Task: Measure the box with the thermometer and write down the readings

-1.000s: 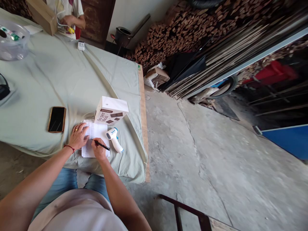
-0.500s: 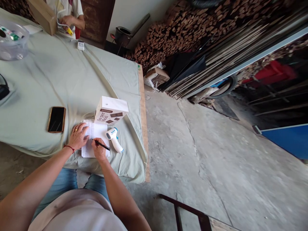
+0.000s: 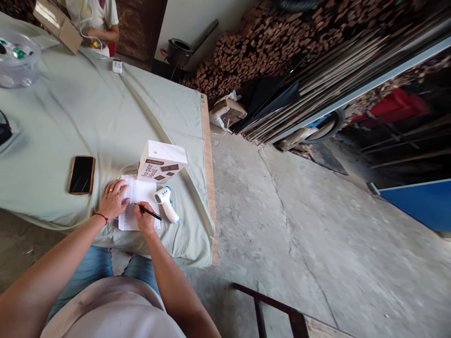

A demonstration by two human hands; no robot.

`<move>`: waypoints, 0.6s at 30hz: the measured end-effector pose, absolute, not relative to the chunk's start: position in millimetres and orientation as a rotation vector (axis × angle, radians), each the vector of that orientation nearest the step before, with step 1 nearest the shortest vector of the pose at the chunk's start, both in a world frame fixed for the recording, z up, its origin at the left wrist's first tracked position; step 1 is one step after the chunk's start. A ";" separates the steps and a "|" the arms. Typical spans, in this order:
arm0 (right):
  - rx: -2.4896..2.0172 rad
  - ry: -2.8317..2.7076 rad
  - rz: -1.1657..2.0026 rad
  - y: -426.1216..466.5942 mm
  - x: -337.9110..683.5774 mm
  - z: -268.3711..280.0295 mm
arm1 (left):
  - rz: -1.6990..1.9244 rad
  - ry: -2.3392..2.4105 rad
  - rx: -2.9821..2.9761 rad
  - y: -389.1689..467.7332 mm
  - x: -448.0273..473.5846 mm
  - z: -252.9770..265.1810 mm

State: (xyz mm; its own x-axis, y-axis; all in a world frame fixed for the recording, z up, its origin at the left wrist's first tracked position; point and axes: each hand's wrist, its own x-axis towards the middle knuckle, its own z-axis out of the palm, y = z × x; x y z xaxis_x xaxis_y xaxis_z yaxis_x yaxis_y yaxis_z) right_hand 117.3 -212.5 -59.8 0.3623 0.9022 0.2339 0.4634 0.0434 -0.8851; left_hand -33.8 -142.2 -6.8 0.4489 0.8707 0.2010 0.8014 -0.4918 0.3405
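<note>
My right hand (image 3: 144, 218) grips a black pen (image 3: 151, 212), its tip on the white paper (image 3: 143, 191) near the table's front edge. Handwriting covers the left part of the sheet. My left hand (image 3: 114, 201) lies flat with fingers stretched out over the paper's left side; a ring and a red bracelet show on it. Just behind the paper stands a white "Super Meal" box (image 3: 162, 162). A white and blue infrared thermometer (image 3: 167, 204) rests right of my right hand. To the left of my left hand lies a phone (image 3: 81, 175) with a dark screen.
A pale green cloth (image 3: 116, 112) covers the table. Farther back are a clear plastic tub (image 3: 19, 61), a small white device (image 3: 117, 66) and a cardboard box (image 3: 61, 28) beside another person (image 3: 95, 21). A dark metal frame (image 3: 268, 300) stands on the concrete floor at right.
The other person's hand has shifted, and the cardboard box by them has tilted slightly. My hands stay nearly in place on the paper, the pen still in my right hand.
</note>
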 end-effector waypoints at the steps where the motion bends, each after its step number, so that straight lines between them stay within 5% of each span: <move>1: -1.586 -1.263 0.527 -212.5 117.5 -59.9 | 0.521 1.463 2.502 -142.2 -33.8 -6.8; 18: -1.630 -1.191 0.561 -214.9 117.6 -60.7 | 0.512 1.457 2.498 -142.4 -33.8 -6.3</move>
